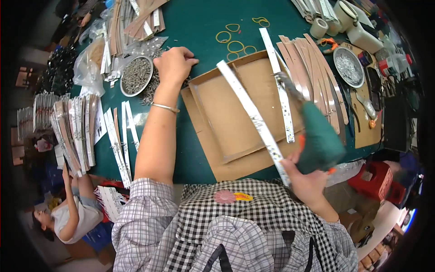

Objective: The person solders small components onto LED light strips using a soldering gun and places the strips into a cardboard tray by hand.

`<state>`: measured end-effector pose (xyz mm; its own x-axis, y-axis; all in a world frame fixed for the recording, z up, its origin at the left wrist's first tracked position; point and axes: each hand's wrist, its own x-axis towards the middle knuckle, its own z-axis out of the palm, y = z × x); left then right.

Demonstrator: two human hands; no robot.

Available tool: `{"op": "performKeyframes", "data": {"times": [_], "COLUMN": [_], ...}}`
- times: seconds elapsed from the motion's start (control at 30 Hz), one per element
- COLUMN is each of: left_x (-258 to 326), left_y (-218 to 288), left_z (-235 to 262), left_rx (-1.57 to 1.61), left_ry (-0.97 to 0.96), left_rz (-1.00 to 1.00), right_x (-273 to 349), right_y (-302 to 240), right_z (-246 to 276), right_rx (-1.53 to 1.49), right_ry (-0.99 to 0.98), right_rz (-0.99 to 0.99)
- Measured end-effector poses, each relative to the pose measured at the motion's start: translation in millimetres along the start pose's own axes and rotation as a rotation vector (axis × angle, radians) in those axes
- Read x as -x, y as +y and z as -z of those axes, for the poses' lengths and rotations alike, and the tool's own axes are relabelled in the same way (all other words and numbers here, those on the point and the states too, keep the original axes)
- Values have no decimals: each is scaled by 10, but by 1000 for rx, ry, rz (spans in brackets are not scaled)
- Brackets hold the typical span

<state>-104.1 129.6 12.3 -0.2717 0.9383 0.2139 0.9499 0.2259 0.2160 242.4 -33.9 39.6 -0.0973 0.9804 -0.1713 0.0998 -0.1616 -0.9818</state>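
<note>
the left hand reaches to the far side of the green bench, fingers curled down onto loose screws just beside a metal bowl of screws. the right hand, at the near edge, is closed around a green power screwdriver and also pinches a long white strip that lies across a flat cardboard tray.
</note>
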Motion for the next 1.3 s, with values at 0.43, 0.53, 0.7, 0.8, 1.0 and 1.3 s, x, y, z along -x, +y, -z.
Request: {"op": "performKeyframes", "data": {"times": [0.43, 0.53, 0.7, 0.8, 1.0, 1.3], "left_x": [226, 556, 1084, 1215, 1343, 1396], "left_y": [122, 476, 693, 746, 757, 854], "left_z": [272, 523, 542, 474, 307, 271], "left_rx": [273, 854, 1453, 1480, 1156, 805], "left_ry": [35, -125, -363, -438, -387, -181], "left_rz": [-64, 35, 166, 250, 209, -61], "right_x": [-103, -163, -303, -289, -264, -169], "right_y": [-404, -473, -562, -504, -374, -250], "right_z": [185, 262, 183, 162, 235, 373], "right_rx": [146, 45, -28, -27, -42, -131], "right_ry": [74, 114, 38, -6, -30, -46], "right_rz": [196, 197, 128, 73, -10, 9]}}
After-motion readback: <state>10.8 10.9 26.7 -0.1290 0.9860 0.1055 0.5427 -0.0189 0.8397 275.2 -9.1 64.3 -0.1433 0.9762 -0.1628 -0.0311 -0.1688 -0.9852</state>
